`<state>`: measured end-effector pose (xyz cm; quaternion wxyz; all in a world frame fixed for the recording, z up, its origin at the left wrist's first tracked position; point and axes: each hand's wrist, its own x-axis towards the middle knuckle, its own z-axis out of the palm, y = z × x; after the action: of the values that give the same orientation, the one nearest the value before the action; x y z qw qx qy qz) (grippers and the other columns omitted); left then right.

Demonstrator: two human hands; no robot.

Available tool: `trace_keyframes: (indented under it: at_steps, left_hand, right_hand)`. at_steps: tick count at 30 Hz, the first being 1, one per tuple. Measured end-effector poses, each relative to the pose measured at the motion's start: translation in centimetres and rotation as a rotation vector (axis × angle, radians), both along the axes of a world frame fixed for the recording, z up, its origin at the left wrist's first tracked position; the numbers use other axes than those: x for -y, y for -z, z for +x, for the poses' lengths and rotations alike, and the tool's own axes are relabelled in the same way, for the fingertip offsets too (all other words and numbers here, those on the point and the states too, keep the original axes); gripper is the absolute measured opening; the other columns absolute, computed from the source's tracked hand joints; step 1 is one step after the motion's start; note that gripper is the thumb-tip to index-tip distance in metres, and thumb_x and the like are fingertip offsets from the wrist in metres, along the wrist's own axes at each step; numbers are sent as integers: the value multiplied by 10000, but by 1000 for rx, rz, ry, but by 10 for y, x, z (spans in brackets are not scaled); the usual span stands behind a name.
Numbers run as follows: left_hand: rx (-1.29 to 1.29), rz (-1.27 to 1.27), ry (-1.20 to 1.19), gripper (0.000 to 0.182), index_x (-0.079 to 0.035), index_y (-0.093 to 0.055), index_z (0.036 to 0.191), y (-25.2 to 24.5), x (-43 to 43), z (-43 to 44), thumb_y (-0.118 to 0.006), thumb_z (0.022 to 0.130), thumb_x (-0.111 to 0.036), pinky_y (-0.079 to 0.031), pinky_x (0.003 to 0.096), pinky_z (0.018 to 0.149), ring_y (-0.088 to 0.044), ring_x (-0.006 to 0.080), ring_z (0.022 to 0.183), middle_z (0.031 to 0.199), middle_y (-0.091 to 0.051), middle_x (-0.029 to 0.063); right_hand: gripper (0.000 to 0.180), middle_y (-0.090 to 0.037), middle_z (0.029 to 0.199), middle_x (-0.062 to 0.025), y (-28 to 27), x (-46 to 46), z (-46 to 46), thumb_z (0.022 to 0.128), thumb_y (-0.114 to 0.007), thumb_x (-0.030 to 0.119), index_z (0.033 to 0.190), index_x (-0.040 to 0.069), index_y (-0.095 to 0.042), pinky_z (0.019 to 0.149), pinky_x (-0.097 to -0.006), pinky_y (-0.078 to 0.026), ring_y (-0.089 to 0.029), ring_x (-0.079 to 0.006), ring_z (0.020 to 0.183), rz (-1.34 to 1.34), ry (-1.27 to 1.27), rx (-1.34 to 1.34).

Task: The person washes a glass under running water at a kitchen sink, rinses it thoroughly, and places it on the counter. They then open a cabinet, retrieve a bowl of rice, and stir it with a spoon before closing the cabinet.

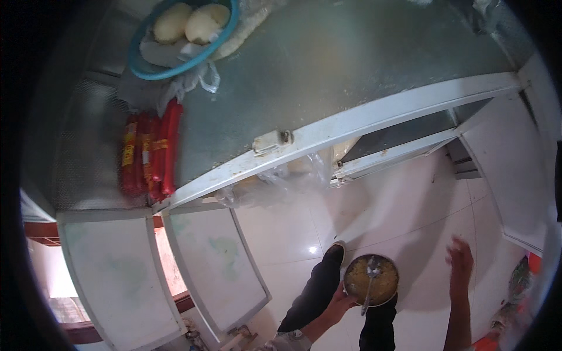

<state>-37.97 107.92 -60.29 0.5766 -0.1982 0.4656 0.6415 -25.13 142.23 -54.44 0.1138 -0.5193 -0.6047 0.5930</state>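
My left hand (338, 305) grips the lower left rim of a round metal bowl (394, 295). Yellow-brown crumbly food (384, 281) fills much of the bowl. A metal spoon (371, 283) lies across it, handle over the near rim and some white matter on its head. To the right, apart from the bowl, my right hand (460, 256) is raised over the floor with nothing in it; its loosely bent fingers are somewhat blurred.
A cabinet countertop (351, 52) spans the top. It bears a blue basket (186, 68) with two pale round foods and several red-wrapped sausages (151, 153). Cabinet doors (219, 263) stand open below. A plastic bag (285, 177) bulges from the shelf. My legs (311, 289) stand on tiles.
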Motion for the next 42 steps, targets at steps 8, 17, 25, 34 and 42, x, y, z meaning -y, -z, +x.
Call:
trace_keyframes:
  at_steps: [8, 17, 25, 34, 42]
  left_hand:
    - [-87, -63, 226, 684, -156, -234, 1519, -79, 63, 9, -522, 923, 16, -511, 369, 965, -557, 199, 1201, 1379, -491, 62]
    - [-218, -126, 308, 736, -158, -193, 1536, -269, 103, 24, -578, 923, -24, -539, 383, 949, -551, 236, 1221, 1419, -457, 95]
    - [-215, 5, -251, 707, -148, -238, 1507, -441, 156, 73, -550, 896, 25, -531, 388, 920, -559, 219, 1173, 1329, -506, 97]
    - [-317, 128, -572, 773, -158, -214, 1512, -573, 207, 115, -552, 844, 38, -499, 381, 970, -535, 194, 1204, 1378, -458, 83]
    - [-561, 34, -673, 859, -95, -143, 1527, -622, 234, 115, -603, 808, -1, -316, 329, 1107, -354, 177, 1344, 1443, -358, 67]
  right_hand:
    - [473, -531, 1377, -57, -123, -85, 182, 1003, -410, 368, 1384, 102, -499, 1033, -410, -354, -477, -225, 1240, 370, 790, -63]
    - [565, -440, 1476, -89, -100, -118, 165, 1040, -289, 423, 1466, 63, -380, 1129, -398, -240, -358, -228, 1376, -137, 384, -215]
    - [581, -342, 1557, -86, -241, 26, 136, 1055, -283, 451, 1511, 91, -307, 1180, -425, -147, -307, -249, 1420, -525, 381, -657]
    - [695, -187, 1617, -95, -402, 96, 78, 1032, -306, 533, 1565, 118, -144, 1202, -444, -117, -184, -271, 1479, -49, 137, -660]
    - [650, -319, 1560, -93, -351, 166, -42, 1014, -361, 551, 1521, 144, -334, 1173, -463, -171, -306, -255, 1425, -13, -420, -289]
